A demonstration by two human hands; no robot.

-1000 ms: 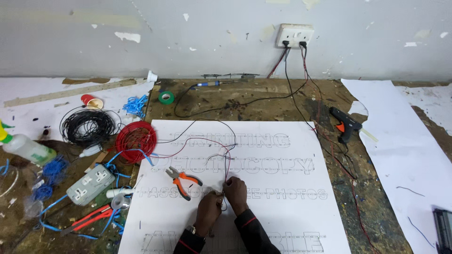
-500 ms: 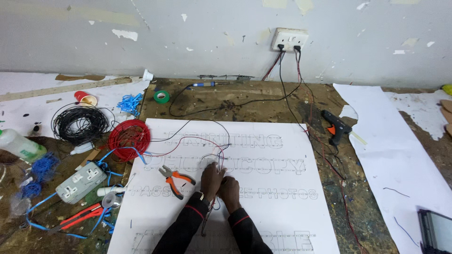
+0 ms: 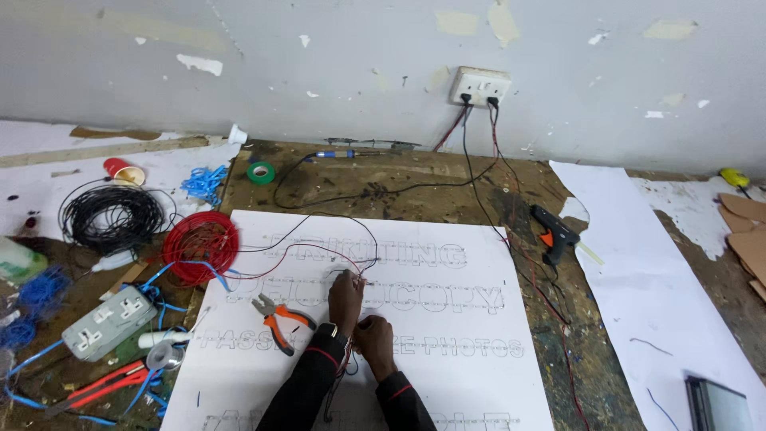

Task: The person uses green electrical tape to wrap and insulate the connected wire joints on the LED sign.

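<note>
A large white board (image 3: pixel 447 375) with rows of outlined letters lies on the worn wooden bench. My left hand (image 3: pixel 345 298) rests on its middle and pinches thin red and black wires (image 3: pixel 319 249) at the second row of letters. My right hand (image 3: pixel 373 335) sits just below and to the right, fingers curled on the same bundle of wires, which trails down between my dark sleeves. The wires loop back across the board towards a red wire coil (image 3: pixel 199 243). Orange-handled pliers (image 3: pixel 275 321) lie on the board left of my left hand.
Left of the board are a black wire coil (image 3: pixel 112 215), a grey power strip (image 3: pixel 108 321), blue wires, a red cup (image 3: pixel 124 170) and a green tape roll (image 3: pixel 261 172). A black glue gun (image 3: pixel 553 231) and white paper (image 3: pixel 638 279) lie right. Cables hang from a wall socket (image 3: pixel 479 85).
Both hands have moved a little up the board. My left hand now reaches to the wires at the second row of letters, and the view has shifted slightly.
</note>
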